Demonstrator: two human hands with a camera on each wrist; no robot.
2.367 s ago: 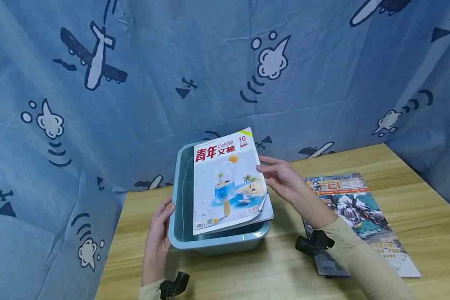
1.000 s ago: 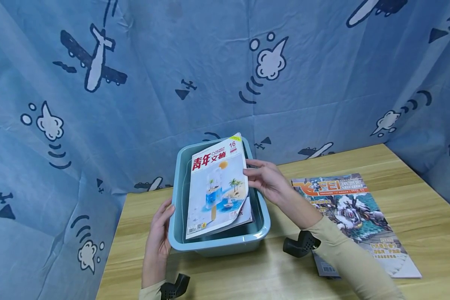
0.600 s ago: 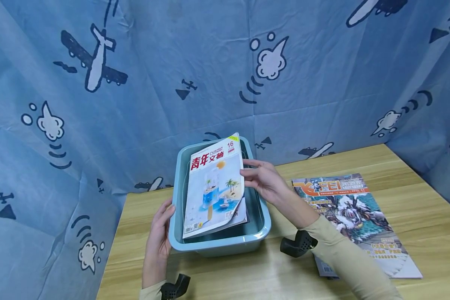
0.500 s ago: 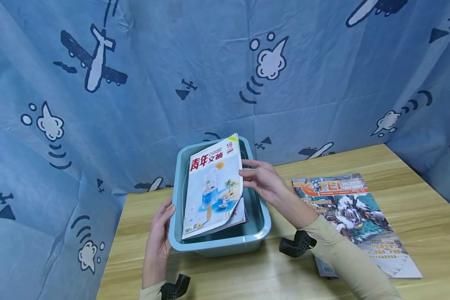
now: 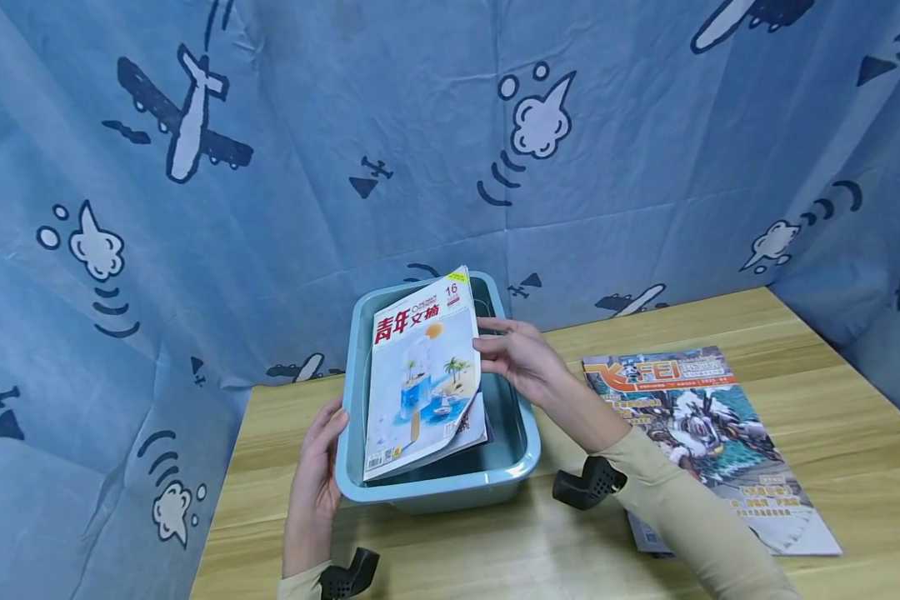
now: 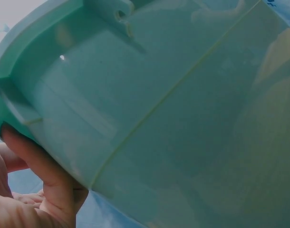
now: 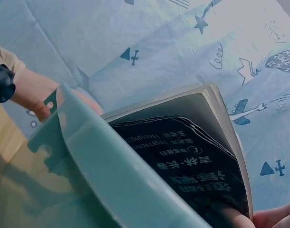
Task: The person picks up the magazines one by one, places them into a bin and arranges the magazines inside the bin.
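A blue-green plastic bin stands on the table. My left hand grips its left rim; the left wrist view shows fingers curled under the lip of the bin wall. My right hand pinches the right edge of a magazine with a popsicle-and-beach cover. The magazine leans tilted over the bin's opening, its lower right corner curling up above other pages. From the right wrist view, its dark printed underside shows behind the bin's rim, with right fingertips at its edge.
To the right, another magazine with an orange title and a mechanical figure lies on the wooden table, partly covered by my right sleeve. A blue curtain printed with airplanes hangs behind and beside the table.
My right hand has moved left with the magazine, which now sits further over the bin's left side and somewhat lower. My left hand stays on the rim.
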